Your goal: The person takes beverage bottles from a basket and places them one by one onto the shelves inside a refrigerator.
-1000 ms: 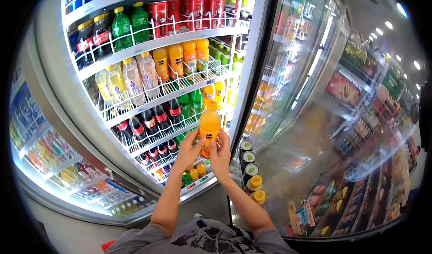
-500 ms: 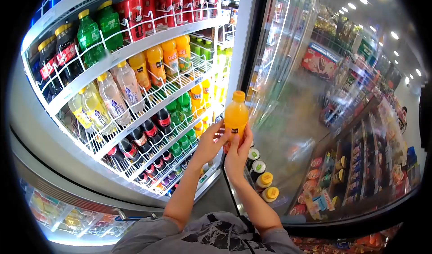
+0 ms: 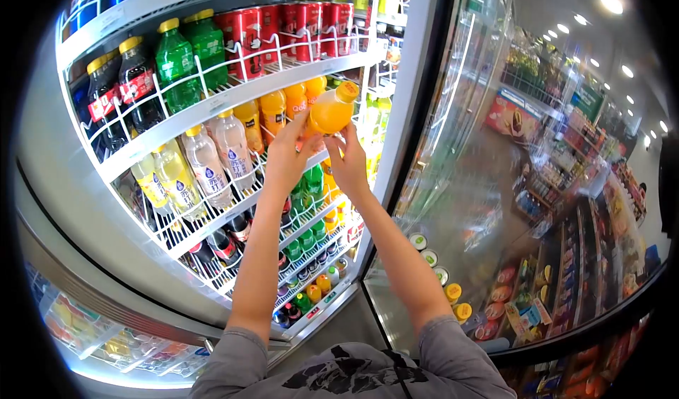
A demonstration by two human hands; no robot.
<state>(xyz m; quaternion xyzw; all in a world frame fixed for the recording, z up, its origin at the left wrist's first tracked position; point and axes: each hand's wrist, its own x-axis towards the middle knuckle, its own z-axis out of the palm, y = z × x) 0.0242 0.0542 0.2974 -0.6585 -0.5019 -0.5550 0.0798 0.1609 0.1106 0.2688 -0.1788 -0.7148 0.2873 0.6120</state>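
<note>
While the orange bottle (image 3: 329, 116) tilts cap-rightward before the row of juice bottles (image 3: 273, 110), best steady it from both sides, clear of the shelf edge (image 3: 237, 98). Left hand (image 3: 286, 155) and right hand (image 3: 348, 164) hold its lower part, fingers half-curled; exact right fingertip contact unclear.

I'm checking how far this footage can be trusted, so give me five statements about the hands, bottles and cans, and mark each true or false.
1. The left hand and right hand are both on the orange drink bottle. True.
2. That bottle stands perfectly upright. False: it is tilted, its top leaning to the picture's right.
3. Its cap is green. False: it is yellow-orange.
4. Red cans stand on a higher shelf than the clear bottles. True.
5. The green bottles beside the cans have red caps. False: their caps are yellow.
</note>
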